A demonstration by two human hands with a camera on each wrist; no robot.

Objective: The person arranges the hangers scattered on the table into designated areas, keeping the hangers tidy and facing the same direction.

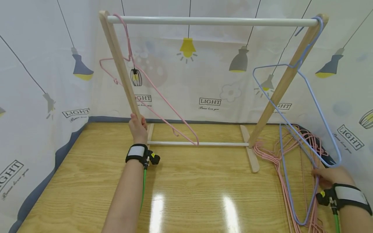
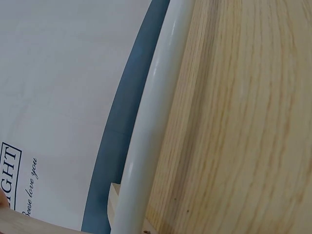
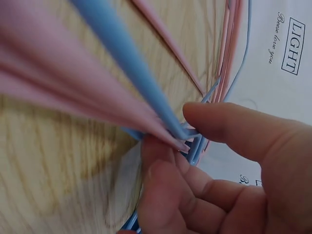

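Note:
My left hand (image 1: pixel 138 129) grips the left wooden post (image 1: pixel 123 71) of a clothes rack near its lower end. At the right, my right hand (image 1: pixel 335 176) is on a pile of pink hangers (image 1: pixel 278 161). Its thumb and fingers pinch the corner of a blue hanger (image 3: pixel 126 63) lying on top of them, as the right wrist view shows. Pink hanger arms (image 3: pixel 83 83) run between the fingers and the tabletop, close against the blue one. In the left wrist view the lower white rod (image 2: pixel 151 117) fills the middle, and most of that hand is hidden.
A pink hanger (image 1: pixel 163 89) hangs at the left end of the white top bar (image 1: pixel 209 21). Another blue hanger (image 1: pixel 316 97) hangs at the right end, above the pile. The rack's right foot (image 1: pixel 253 161) stands beside the pink hangers. Printed cloth (image 1: pixel 175 74) surrounds the wooden table (image 1: pixel 198 181).

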